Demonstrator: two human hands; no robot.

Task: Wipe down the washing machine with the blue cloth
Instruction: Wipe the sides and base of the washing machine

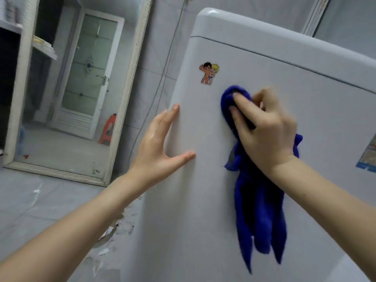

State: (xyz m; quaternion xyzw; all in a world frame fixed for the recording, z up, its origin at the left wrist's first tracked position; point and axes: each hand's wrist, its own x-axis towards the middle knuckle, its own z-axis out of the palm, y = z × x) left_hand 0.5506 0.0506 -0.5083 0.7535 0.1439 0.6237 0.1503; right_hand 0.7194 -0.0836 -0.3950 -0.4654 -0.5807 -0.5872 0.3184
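Observation:
The white washing machine (203, 190) fills the right half of the view, its side panel facing me. My right hand (266, 131) presses the bunched blue cloth (258, 210) flat against that panel, below and right of a small cartoon sticker (209, 73). Most of the cloth hangs loose under the hand. My left hand (162, 145) rests on the machine's left edge, fingers spread and thumb out, holding nothing.
A grey cable (162, 78) runs down the tiled wall just left of the machine. Further left a white-framed doorway (122, 110) opens onto a room with an orange stool (108, 129) and a glass door. Another label (369, 155) sticks on the machine's right edge.

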